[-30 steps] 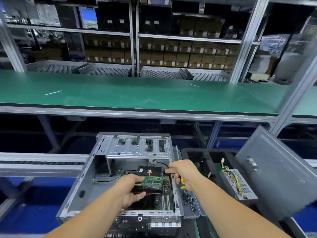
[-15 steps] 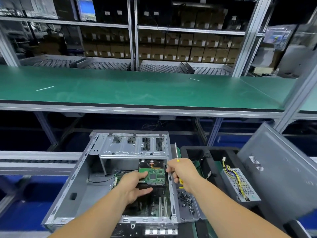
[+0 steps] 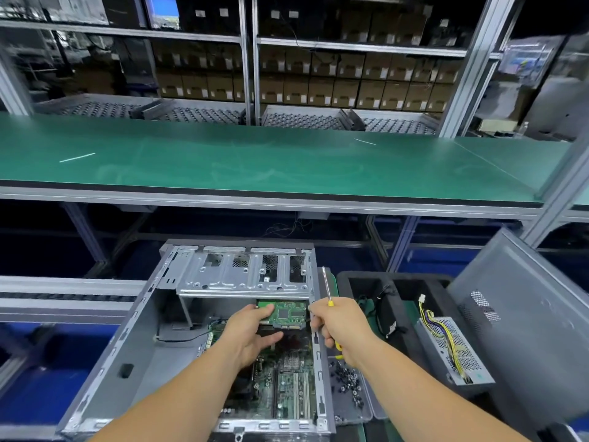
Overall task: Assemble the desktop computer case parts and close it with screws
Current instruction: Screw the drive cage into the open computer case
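One green-boarded hard drive (image 3: 283, 315) lies flat in the open grey steel computer case (image 3: 134, 352), its far end tucked under the perforated metal drive cage (image 3: 242, 272). Its long axis runs near to far, so the push goes away from the person. The left hand (image 3: 251, 333) is the nearer grip, fingers and thumb grasping the drive's left near corner. The right hand (image 3: 338, 327), at the case's right wall, is clenched round one yellow-handled screwdriver (image 3: 327, 287), shaft pointing far. One heap of black screws (image 3: 347, 381) lies near right.
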